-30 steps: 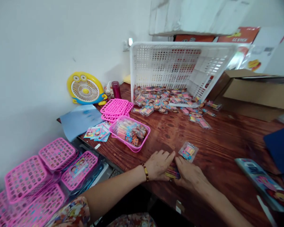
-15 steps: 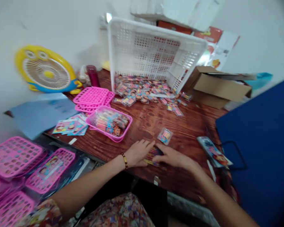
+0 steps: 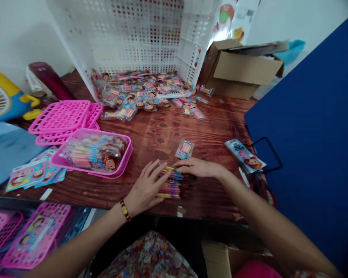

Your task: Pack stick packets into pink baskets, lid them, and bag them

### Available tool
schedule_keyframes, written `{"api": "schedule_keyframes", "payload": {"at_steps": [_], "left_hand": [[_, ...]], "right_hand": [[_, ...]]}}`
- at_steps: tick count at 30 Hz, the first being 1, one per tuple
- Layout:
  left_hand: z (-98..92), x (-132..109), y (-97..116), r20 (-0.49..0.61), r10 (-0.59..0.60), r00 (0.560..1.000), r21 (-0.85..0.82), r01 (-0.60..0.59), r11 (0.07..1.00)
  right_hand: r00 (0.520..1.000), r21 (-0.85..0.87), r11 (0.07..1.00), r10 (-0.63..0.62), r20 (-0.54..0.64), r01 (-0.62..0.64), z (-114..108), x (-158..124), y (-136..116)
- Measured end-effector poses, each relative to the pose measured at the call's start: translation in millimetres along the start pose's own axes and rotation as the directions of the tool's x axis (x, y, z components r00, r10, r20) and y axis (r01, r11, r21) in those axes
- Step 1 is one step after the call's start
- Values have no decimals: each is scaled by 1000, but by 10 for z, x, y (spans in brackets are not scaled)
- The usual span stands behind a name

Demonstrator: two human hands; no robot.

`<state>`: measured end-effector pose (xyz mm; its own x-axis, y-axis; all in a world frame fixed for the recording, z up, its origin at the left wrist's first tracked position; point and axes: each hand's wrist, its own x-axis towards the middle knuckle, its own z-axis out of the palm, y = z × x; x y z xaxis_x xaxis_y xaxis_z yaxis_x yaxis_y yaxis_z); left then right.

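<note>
A bundle of thin, many-coloured sticks that look like pencils (image 3: pixel 171 190) lies on the table near its front edge. My left hand (image 3: pixel 143 187) rests over the left end of the bundle, open with fingers spread. At the upper right end, the fingers of my right hand (image 3: pixel 195 167) stretch out and touch the sticks; they do not grip. Just beyond my right fingertips is a small clear packet (image 3: pixel 185 149) with pink and yellow pieces. To the left stands a pink basket (image 3: pixel 129 154) filled with wrapped packets.
At the back, a white crate (image 3: pixel 133 38) lies on its side, spilling many small packets (image 3: pixel 145 100). Pink lattice lids (image 3: pixel 60 116) and printed cards (image 3: pixel 31 173) are at left. A cardboard box (image 3: pixel 246 71), a printed pouch (image 3: pixel 245 155) and a blue panel (image 3: pixel 307 135) stand at right.
The view has shifted down and to the right. My hands have drawn apart somewhat, uncovering more of the sticks, and my left fingers are more spread.
</note>
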<state>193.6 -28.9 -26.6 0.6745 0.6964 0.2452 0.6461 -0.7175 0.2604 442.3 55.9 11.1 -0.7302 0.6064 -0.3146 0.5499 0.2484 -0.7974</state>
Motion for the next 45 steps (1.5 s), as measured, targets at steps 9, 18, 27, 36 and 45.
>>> {"api": "schedule_keyframes", "payload": {"at_steps": [9, 18, 27, 36, 45], "left_hand": [[-1, -50, 22, 20, 36, 999, 0, -36, 999], [-21, -44, 24, 91, 13, 996, -35, -10, 999], [-30, -44, 28, 102, 10, 995, -44, -6, 999], [-67, 16, -10, 114, 0, 993, -120, 14, 993], [-126, 68, 4, 180, -16, 983, -81, 31, 996]], "right_hand": [[995, 27, 1000, -9, -98, 12, 5, 9, 93], [958, -62, 998, 5, -286, -24, 83, 20, 114], [889, -14, 1000, 14, -458, -23, 208, 64, 232], [907, 76, 997, 36, -419, -4, 196, 10, 166], [901, 142, 990, 60, -429, 1, 202, 28, 157]]}}
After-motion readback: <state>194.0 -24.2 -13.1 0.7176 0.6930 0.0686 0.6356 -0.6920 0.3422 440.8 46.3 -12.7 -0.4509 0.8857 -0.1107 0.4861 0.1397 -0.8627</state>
